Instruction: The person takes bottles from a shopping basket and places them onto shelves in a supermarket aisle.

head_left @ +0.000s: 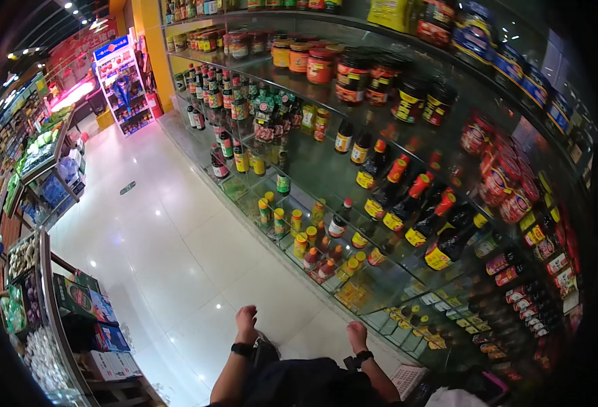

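My left hand [246, 324] is raised over the pale floor, wearing a dark wristband [242, 349]. Its fingers are loosely bent and partly apart, with nothing visible in them. To the right, my right hand [357, 335] is held up near the foot of the glass shelving, its fingers curled in and no object showing. A dark watch or band [362, 357] circles that wrist. Neither hand touches the goods. Nearest the right hand are lower shelves with small yellow-capped bottles [300, 245] and red-capped sauce bottles [325, 270].
Glass shelves [326, 74] along the right hold jars [353, 74], dark sauce bottles [429, 224] and red packets [499, 173]. A shiny tiled aisle [163, 224] runs ahead. Produce bins [24, 261] and boxes [85, 298] line the left. A lit display rack [122, 85] stands far ahead.
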Available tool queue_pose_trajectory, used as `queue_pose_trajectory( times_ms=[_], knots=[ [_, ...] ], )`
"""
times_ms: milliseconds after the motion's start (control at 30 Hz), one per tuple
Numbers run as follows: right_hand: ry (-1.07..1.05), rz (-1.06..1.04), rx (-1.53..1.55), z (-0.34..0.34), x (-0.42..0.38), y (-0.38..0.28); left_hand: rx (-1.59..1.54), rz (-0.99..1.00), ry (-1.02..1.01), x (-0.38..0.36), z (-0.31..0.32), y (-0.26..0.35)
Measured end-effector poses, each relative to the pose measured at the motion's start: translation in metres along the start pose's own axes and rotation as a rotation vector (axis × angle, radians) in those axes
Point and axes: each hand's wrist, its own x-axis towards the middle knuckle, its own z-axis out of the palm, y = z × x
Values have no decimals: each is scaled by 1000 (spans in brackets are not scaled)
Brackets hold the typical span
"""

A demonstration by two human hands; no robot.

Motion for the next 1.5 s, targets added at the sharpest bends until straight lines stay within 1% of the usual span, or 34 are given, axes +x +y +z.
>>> queue_pose_trajectory(
  times_ms=[33,100,133,167,233,300,367,400,433,500,533,567,633,700,733,767,867,933,967,1033,1067,1100,1133,1167,1200,1233,1300,1333,1400,1433,1500],
  knots=[
    [7,7,-2,8,-1,-17,-26,33,-53,12,9,22],
    [86,132,94,21,-1,-49,8,32,-98,25,23,66],
    [113,175,117,34,0,-49,20,28,-140,37,22,79],
    [120,181,116,44,4,-50,25,23,-146,48,23,91],
    [204,66,-16,67,17,-61,68,91,-164,75,24,113],
    [223,68,26,84,22,-74,49,92,-150,96,10,122],
    [245,115,61,98,27,-88,69,55,-76,108,-10,125],
    [247,70,33,107,35,-90,14,22,-49,113,-18,125],
    [252,69,34,117,45,-99,14,-4,-16,112,-22,133],
    [149,177,275,138,67,-119,-14,-52,34,137,-39,132],
    [140,141,131,156,85,-124,-18,-44,47,147,-43,139],
    [144,139,132,170,98,-127,-23,-35,59,157,-47,147],
    [67,123,212,206,128,-167,-34,61,21,179,-52,168],
    [-6,4,271,239,156,-204,-41,86,57,204,-51,197],
    [-33,29,302,259,170,-219,-71,128,49,222,-56,202],
    [-61,55,332,279,187,-232,-61,110,78,233,-53,221],
    [-55,44,353,332,229,-262,-38,139,82,252,-38,278],
    [-183,-25,468,346,255,-298,8,250,25,264,-24,305],
    [-159,-9,471,349,262,-310,28,239,8,274,-18,310],
    [-194,-38,352,355,270,-330,-23,233,-31,292,-6,318],
    [-182,-29,388,356,271,-335,-2,223,-60,302,5,321],
    [-147,-15,392,350,272,-336,33,172,-74,309,16,323],
    [-167,3,354,344,272,-335,69,123,-86,317,27,323],
    [-189,29,320,340,268,-334,112,103,-123,330,37,320],
    [-164,71,334,340,264,-320,145,106,-198,332,47,321],
    [-107,80,395,338,261,-304,177,106,-273,331,62,325],
    [16,215,560,329,248,-279,228,48,-297,331,94,336],
    [53,232,567,318,239,-280,267,32,-337,331,105,340],
    [175,406,711,300,218,-288,311,26,-395,332,129,345],
    [265,486,703,295,208,-287,333,18,-418,333,141,347],
    [377,519,795,288,190,-281,442,-42,-481,333,163,349]
  ],
)
